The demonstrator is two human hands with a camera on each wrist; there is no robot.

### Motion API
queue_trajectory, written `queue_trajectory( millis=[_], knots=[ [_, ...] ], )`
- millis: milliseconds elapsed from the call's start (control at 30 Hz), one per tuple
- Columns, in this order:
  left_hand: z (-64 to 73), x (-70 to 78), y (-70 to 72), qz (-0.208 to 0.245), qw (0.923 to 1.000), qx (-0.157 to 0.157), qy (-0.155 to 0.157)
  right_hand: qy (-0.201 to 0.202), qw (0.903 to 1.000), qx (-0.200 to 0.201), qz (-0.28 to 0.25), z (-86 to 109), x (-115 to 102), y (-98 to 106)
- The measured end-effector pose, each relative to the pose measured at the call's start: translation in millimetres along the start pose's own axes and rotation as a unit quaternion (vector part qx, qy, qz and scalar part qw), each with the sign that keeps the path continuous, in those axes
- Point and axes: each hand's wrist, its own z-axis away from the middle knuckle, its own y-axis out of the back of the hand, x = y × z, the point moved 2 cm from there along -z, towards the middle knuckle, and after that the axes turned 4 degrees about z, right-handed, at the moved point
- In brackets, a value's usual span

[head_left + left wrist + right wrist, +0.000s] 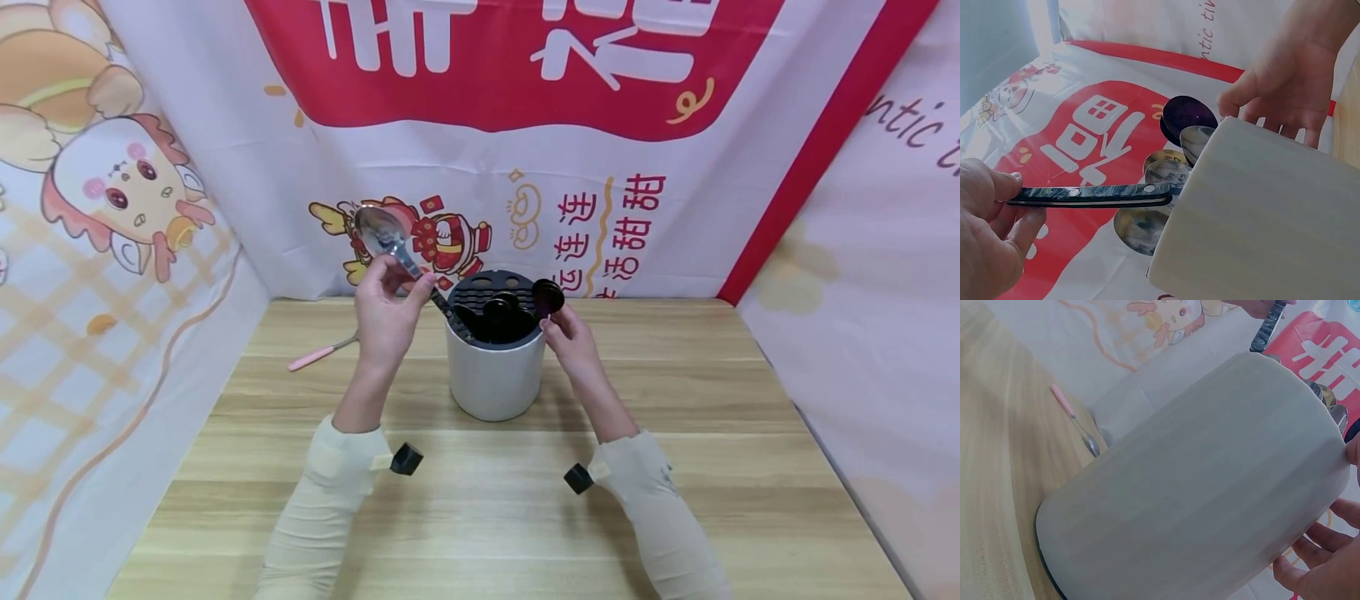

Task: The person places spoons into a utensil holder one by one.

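My left hand (386,312) pinches a silver spoon (380,231) near its bowl, which points up and left. Its dark marbled handle (1091,195) slants down to the opening of a white utensil holder (495,379) with a black slotted top (483,292). The handle's lower end overlaps the rim in the head view. Bowls of several spoons (1141,230) stick up from the holder, one of them dark purple (1190,115). My right hand (573,340) holds the holder's right side, thumb at the rim and bent fingers (1329,540) along the wall.
A pink-handled spoon (1063,400) lies on the wooden table (660,392) left of the holder, its head partly behind my left hand in the head view. Printed cloth (660,208) hangs close behind the holder. Small black cubes (407,458) are fixed at both wrists.
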Motion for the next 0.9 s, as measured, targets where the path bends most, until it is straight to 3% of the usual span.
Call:
queue_trajectory(
  millis=[367, 567, 900],
  knots=[
    [-0.3, -2.7, -4.6, -0.018, 0.9998, -0.001, -0.003, 0.003, 1.0, -0.001, 0.003, -0.7, -1.2, -1.5],
    [-1.6, -3.8, -10.6, -0.035, 0.9989, -0.014, -0.027, 0.001, 1.0, 0.002, 0.003, -0.3, -0.7, -0.2],
    [2.9, -12.4, -19.2, -0.073, 0.9964, -0.034, -0.026, -0.008, 1.0, -0.001, -0.002, 0.4, -0.2, 0.5]
  ],
)
